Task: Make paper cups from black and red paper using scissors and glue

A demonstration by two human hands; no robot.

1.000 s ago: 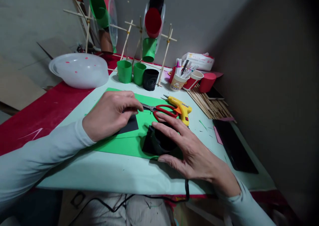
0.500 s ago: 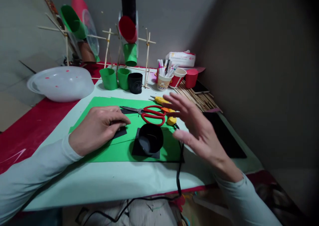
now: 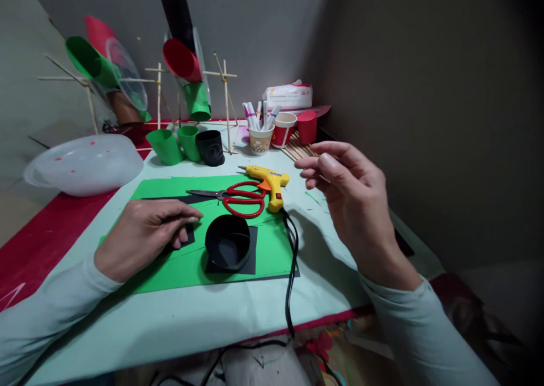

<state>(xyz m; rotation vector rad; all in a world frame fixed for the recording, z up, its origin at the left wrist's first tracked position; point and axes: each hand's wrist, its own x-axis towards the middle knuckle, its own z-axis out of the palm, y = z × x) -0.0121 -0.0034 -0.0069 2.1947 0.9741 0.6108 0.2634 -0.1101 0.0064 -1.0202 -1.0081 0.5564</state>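
My left hand (image 3: 148, 236) rests at the left of a green sheet (image 3: 267, 250), its thumb and fingers pressed together; what they pinch, if anything, is hidden. Under its fingertips lies a piece of black paper (image 3: 190, 234). A black paper cup shape (image 3: 227, 243), open at the top, stands on a black square (image 3: 251, 255) at the sheet's front. My right hand (image 3: 355, 199) is raised over the table's right side, fingers loosely bent and nothing visible in them. Red-handled scissors (image 3: 243, 207) lie behind the cup shape, touching a yellow glue gun (image 3: 272, 182).
The glue gun's black cord (image 3: 293, 272) runs off the front edge. Green cups (image 3: 165, 147), a black cup (image 3: 210, 148), a cup of markers (image 3: 260, 139) and red cups (image 3: 284, 130) stand behind. Stick frames (image 3: 225, 102) hold coloured tubes. A translucent balloon-like object (image 3: 89, 165) lies left.
My right hand has moved up and right, away from the glue gun, and its fingers have curled in. My left hand stays by the black paper. The view has turned to the right.
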